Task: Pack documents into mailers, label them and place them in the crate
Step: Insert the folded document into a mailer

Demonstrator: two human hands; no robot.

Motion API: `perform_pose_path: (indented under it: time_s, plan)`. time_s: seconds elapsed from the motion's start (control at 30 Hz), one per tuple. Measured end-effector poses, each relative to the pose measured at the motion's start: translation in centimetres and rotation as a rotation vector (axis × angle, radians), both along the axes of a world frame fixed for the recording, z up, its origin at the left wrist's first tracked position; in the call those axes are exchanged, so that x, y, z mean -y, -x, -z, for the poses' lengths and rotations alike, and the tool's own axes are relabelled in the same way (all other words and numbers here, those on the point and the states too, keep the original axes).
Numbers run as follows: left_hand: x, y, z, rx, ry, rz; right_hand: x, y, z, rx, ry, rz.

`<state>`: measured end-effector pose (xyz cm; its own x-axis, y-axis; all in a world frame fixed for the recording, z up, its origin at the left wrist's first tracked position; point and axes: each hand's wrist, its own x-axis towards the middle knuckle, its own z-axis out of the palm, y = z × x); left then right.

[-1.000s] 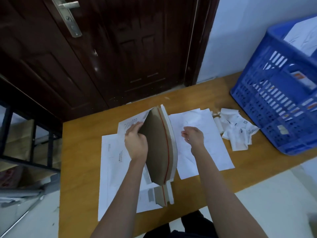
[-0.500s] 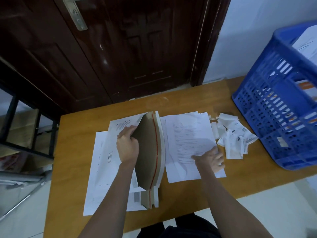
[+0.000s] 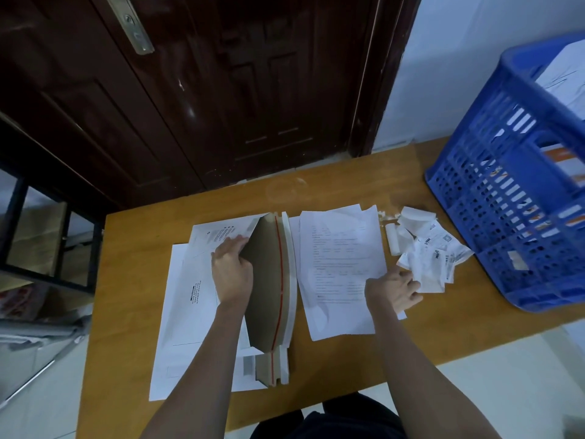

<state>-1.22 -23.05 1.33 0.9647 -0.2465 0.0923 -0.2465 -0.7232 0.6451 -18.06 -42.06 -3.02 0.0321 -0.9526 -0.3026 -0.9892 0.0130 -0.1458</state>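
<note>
A white cardboard mailer (image 3: pixel 202 299) lies on the wooden table (image 3: pixel 133 267), its mouth propped wide so the brown inside (image 3: pixel 266 280) and a red tear strip show. My left hand (image 3: pixel 232 270) grips the upper edge of that opening and holds it up. To the right lies a small stack of printed documents (image 3: pixel 338 261). My right hand (image 3: pixel 395 289) rests on the stack's right edge, fingers curled at the paper's rim. A blue plastic crate (image 3: pixel 512 198) stands at the far right with white mailers inside.
Crumpled label backings and paper scraps (image 3: pixel 427 251) lie between the documents and the crate. A dark wooden door (image 3: pixel 221 90) stands behind the table. A black metal shelf frame (image 3: pixel 38 236) is at the left, with pale floor tiles around the table.
My right hand moved from the middle of the documents down to their right edge. My left hand kept the mailer open. The view shifted slightly.
</note>
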Motion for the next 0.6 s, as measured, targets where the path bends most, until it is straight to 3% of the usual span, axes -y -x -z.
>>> perform_pose_path:
  time_s: [0.17,0.6]
  plan:
    - [0.0,0.1,0.1,0.027,-0.004,0.008,1.1,0.0,-1.7,0.255,-0.072,0.12]
    - [0.9,0.6,0.7,0.06,-0.008,0.028,1.1,1.0,-4.4,0.355,0.16,0.136]
